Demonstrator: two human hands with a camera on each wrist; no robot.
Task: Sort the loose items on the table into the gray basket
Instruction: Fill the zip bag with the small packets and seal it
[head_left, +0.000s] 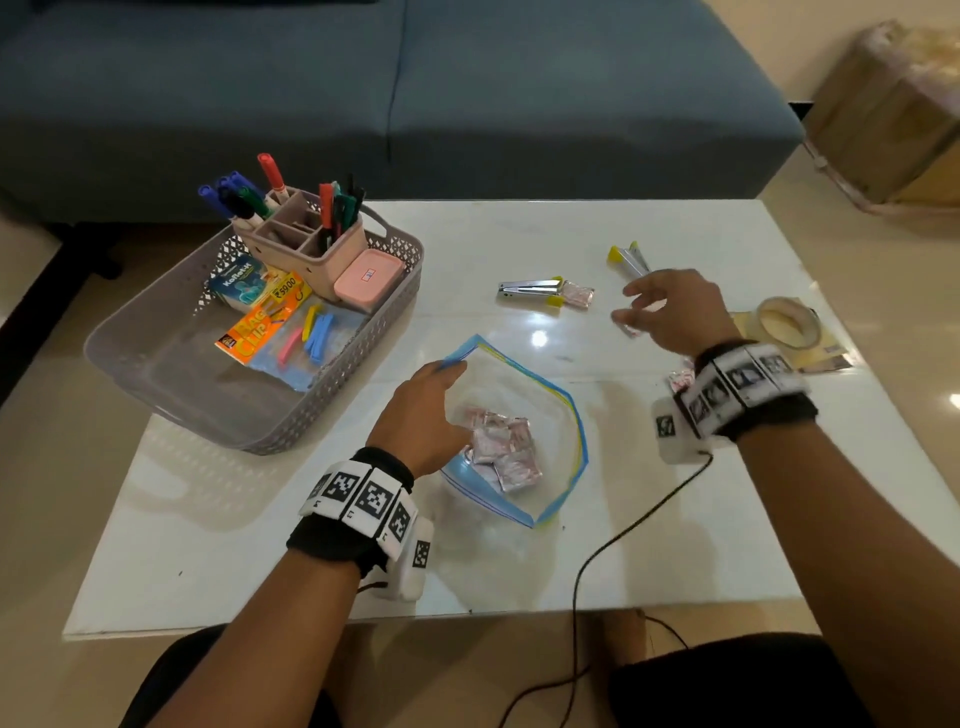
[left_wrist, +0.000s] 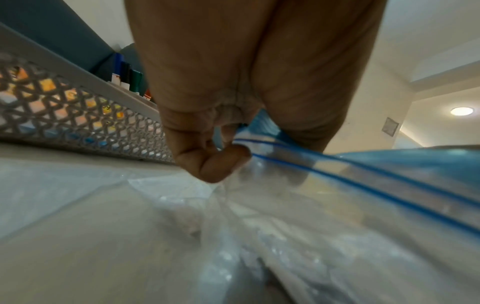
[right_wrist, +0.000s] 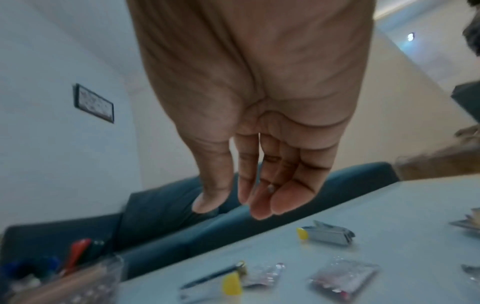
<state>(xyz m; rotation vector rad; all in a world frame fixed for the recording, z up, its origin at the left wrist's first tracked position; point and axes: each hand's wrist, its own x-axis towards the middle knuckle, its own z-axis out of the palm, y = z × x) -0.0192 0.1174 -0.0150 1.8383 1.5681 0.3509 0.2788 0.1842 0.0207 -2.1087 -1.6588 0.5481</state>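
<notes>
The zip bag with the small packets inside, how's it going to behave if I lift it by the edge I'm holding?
The zip bag is thin clear film, so it will probably sag. The packets lie loose and would likely slide toward the low end. Its mouth gapes where the left hand pinches the rim, so tipping it could spill them.

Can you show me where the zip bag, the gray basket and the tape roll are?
zip bag (head_left: 563, 410): head view, on its blue zip edge.
gray basket (head_left: 156, 338): head view, on its left wall.
tape roll (head_left: 787, 325): head view, on the roll's top.
</notes>
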